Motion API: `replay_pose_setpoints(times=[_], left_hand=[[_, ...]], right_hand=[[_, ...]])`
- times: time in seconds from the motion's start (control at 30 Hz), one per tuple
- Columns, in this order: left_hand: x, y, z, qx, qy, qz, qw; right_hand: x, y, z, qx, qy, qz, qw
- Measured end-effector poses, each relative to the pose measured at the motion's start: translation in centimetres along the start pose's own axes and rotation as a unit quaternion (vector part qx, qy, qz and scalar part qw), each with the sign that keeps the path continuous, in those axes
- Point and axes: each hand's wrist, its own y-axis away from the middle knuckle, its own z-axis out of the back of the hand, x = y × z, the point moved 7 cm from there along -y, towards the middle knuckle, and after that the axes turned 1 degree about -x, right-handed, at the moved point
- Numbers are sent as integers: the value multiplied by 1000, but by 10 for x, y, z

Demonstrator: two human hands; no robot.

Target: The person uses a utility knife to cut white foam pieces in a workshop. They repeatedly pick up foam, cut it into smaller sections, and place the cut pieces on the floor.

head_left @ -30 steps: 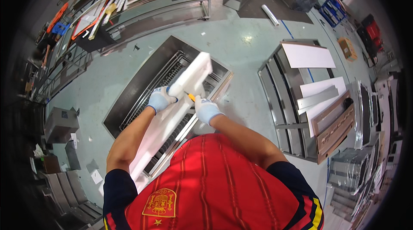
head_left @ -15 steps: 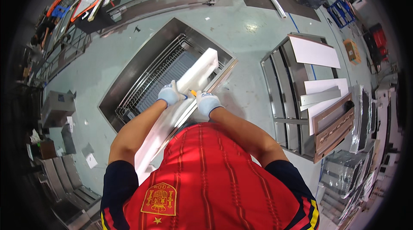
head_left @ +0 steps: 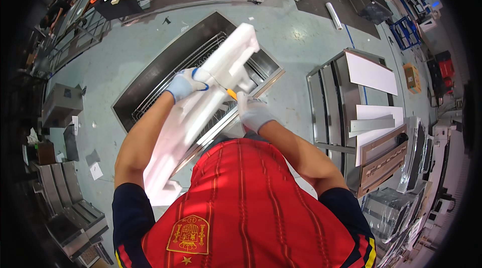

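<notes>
White foam piece (head_left: 198, 110) extends both ways past left hand (head_left: 185, 85), clasped at edge; right hand (head_left: 252, 111) grips yellow tool (head_left: 231, 94).

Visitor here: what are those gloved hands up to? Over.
Left hand gripping white foam piece. Right hand holding orange tool, pointed at the foam. Foam slanting across open metal box, hiding part of its inside.

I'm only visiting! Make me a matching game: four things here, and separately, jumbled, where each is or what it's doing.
Column one
1. Left hand
2. Right hand
3. White foam-like piece
4. Cardboard box

Column two
A. Holding a yellow-handled tool
B. Toward the picture's right edge
C. Laid against item 3
D. Slanting across the open metal case

Pairs: 1-C, 2-A, 3-D, 4-B
</notes>
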Motion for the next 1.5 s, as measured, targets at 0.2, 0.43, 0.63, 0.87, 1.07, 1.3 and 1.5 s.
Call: replay_pose_setpoints(times=[0.2,0.43,0.63,0.87,1.07,1.3,1.5], left_hand=[[-15,11,17,104,129,-8,986],[-53,28,25,1,55,-42,998],[-68,39,13,-27,-2,-91,995],[-73,41,-6,10,-13,-100,995],[-56,41,0,23,37,-21,999],[-53,45,1,13,91,-3,996],[-46,45,7,-16,83,-23,996]], right_hand=[[24,12,41,-68,56,67,994],[18,-5,50,9,12,-88,996],[6,12,51,51,-45,-81,994],[-3,12,44,81,-38,-113,990],[-8,20,42,32,92,0,995],[-44,20,24,163,82,-127,975],[-37,14,18,65,101,20,993]])
